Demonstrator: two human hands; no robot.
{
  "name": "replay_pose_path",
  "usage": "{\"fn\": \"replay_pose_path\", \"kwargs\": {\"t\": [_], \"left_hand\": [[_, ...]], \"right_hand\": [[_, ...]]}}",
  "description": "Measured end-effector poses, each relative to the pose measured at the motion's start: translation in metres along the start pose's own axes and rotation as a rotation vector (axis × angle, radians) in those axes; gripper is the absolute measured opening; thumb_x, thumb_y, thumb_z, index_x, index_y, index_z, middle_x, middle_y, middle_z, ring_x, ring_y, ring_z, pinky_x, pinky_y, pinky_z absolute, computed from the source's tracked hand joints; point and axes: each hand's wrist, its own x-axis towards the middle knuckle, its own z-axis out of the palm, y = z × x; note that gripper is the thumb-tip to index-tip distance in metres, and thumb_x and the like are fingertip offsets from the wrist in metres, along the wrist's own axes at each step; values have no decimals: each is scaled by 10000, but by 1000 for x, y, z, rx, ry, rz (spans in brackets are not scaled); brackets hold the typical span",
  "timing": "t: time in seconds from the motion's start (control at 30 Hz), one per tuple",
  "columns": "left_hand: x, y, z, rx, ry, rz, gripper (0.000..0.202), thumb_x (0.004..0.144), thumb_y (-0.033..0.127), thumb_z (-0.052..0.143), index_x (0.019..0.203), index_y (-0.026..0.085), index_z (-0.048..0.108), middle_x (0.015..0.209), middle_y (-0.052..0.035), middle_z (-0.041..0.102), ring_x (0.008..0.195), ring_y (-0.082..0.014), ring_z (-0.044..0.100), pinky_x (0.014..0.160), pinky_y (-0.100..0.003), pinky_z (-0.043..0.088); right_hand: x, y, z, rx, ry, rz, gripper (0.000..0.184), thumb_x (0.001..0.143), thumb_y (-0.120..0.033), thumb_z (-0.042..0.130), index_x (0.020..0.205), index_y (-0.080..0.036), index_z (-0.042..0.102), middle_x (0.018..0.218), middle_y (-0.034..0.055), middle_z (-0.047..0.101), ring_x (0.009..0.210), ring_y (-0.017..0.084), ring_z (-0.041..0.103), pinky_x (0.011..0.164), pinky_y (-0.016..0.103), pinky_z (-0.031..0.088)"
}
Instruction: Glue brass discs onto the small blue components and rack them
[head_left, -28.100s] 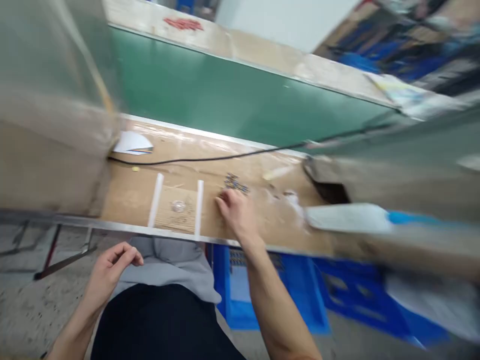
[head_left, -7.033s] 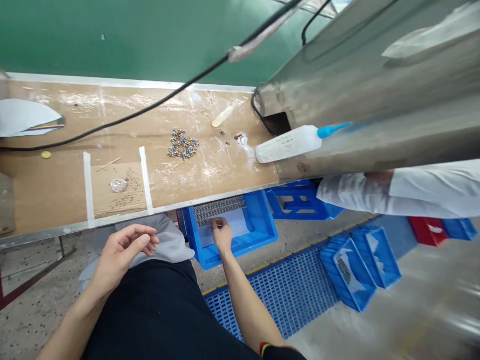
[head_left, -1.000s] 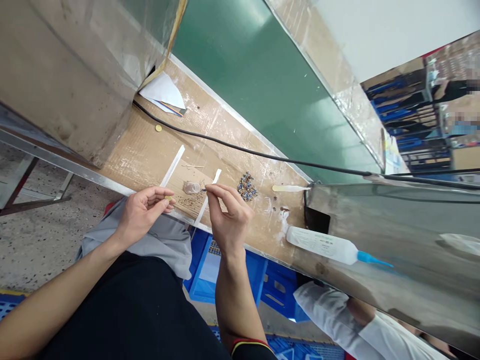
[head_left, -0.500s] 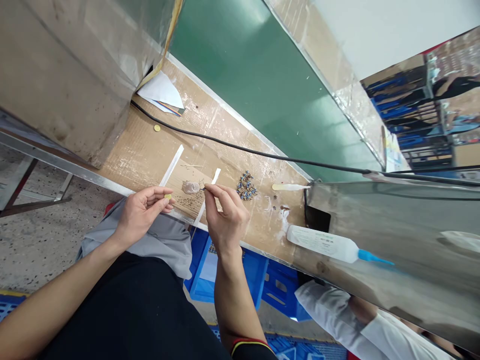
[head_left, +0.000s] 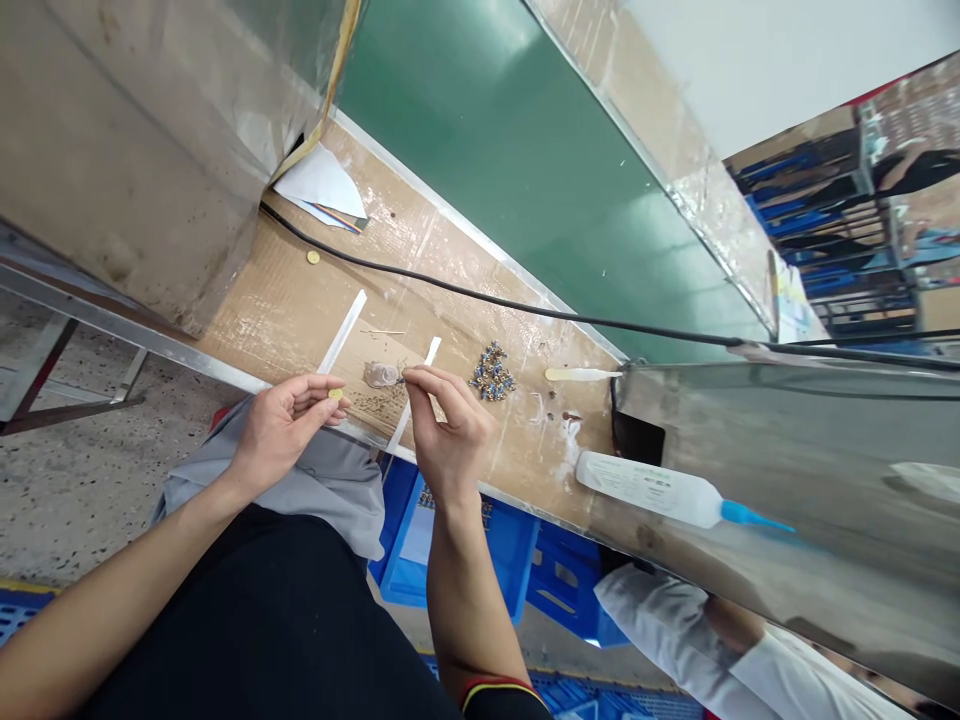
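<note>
Between thumb and fingers, my left hand (head_left: 289,425) pinches a small round yellow disc (head_left: 335,394) at the table's front edge. My right hand (head_left: 454,430) is closed in a pinch on something thin and dark, mostly hidden by the fingertips. Those fingertips are just right of a small clear plastic piece (head_left: 382,374) on the table. Many tiny brownish bits (head_left: 379,403) lie scattered between the two hands. Right of my right hand sits a heap of small metal parts with blue on them (head_left: 493,372).
A black cable (head_left: 450,290) runs across the cardboard-covered table. White bottle with blue nozzle (head_left: 649,488) lies at right, near a yellowish-white brush-like tool (head_left: 581,375). Another yellow disc (head_left: 313,257) lies at back left. Blue crates (head_left: 502,550) stand below; another person's white-clothed part (head_left: 660,620) shows lower right.
The fingertips of my right hand have shifted slightly left, closer to the clear plastic piece. My left hand stays in place with the yellow disc.
</note>
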Motion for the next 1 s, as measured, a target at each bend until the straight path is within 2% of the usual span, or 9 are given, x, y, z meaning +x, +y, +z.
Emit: {"fn": "replay_pose_path", "kwargs": {"t": [0.23, 0.5, 0.7, 0.9, 1.0], "left_hand": [[-1, 1, 0, 12, -2, 0, 382, 1008, 444, 847, 1275, 173, 810, 1087, -107, 890, 992, -240, 871, 952, -389, 747], [0, 1, 0, 14, 4, 2, 388, 1011, 446, 845, 1274, 163, 810, 1073, -103, 890, 974, -233, 871, 936, -374, 748], [-2, 3, 0, -4, -9, 11, 394, 1003, 449, 857, 1267, 160, 811, 1088, -102, 893, 1006, -236, 874, 939, -354, 745], [-4, -2, 2, 24, -8, 24, 372, 1007, 454, 861, 1269, 193, 823, 1122, -90, 897, 1096, -255, 873, 934, -330, 740], [-7, -1, 5, 18, -7, 19, 365, 1003, 443, 866, 1269, 197, 826, 1150, -90, 898, 1112, -252, 873, 943, -318, 738]], "right_hand": [[-1, 5, 3, 60, -39, 16, 210, 1124, -189, 650, 1141, -274, 841, 1164, 57, 865, 1115, 228, 831, 1012, 403, 674], [1, 2, 0, 45, -56, -26, 215, 1117, -155, 659, 1148, -269, 838, 1161, 54, 864, 1105, 221, 829, 990, 374, 670], [0, 0, -1, -41, 49, -48, 189, 1110, -163, 680, 1134, -257, 842, 1113, 52, 863, 1042, 219, 830, 951, 368, 672], [-4, 9, 2, -110, 47, -74, 176, 1103, -168, 699, 1146, -248, 849, 1084, 57, 857, 1001, 214, 815, 913, 362, 662], [-7, 7, -4, -81, 114, -50, 180, 1087, -157, 717, 1139, -255, 858, 1074, 55, 855, 995, 217, 816, 912, 379, 664]]}}
